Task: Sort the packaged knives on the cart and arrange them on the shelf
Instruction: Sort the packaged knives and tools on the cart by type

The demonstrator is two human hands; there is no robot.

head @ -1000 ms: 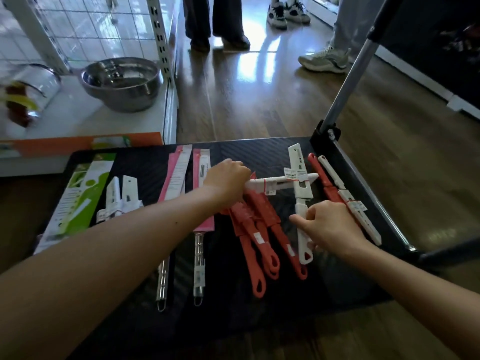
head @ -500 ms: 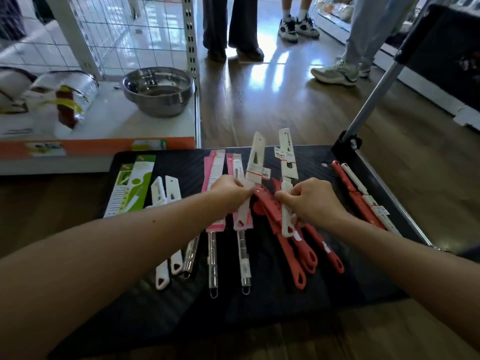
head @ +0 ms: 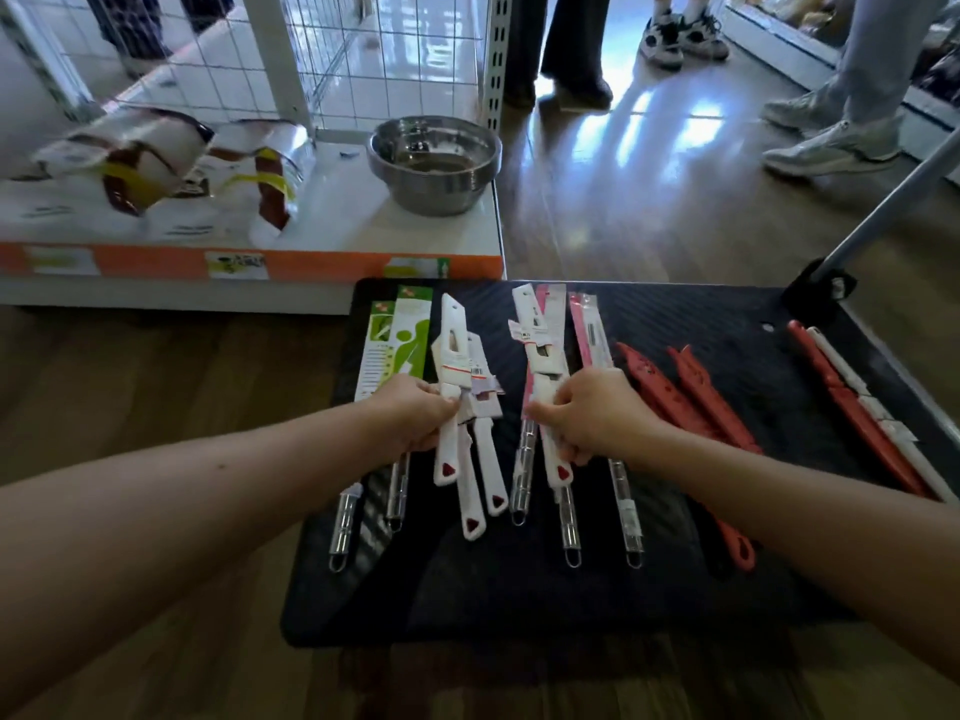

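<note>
My left hand (head: pixel 415 415) grips a white packaged knife (head: pixel 451 366), held over two more white knives (head: pixel 480 475) lying on the black cart (head: pixel 519 589). My right hand (head: pixel 587 413) grips another white packaged knife (head: pixel 535 335), blade end pointing away from me, above the pink-carded steel-handled knives (head: pixel 589 330). Green-carded knives (head: pixel 400 345) lie at the cart's left edge. Red knives (head: pixel 691 397) lie to the right of my right hand. A red and white pair (head: pixel 852 402) rests along the cart's right edge.
The low white shelf (head: pixel 311 231) with an orange front strip stands beyond the cart's left part. It holds a steel bowl (head: pixel 434 161) and packaged goods (head: pixel 140 163). The cart's handle post (head: pixel 883 200) rises at the far right corner. People's legs and shoes (head: pixel 826 148) stand on the wooden floor behind.
Both hands have moved left across the cart, each carrying a white knife. The left-hand knife now hangs over the white knives on the left; the red knives lie uncovered to the right.
</note>
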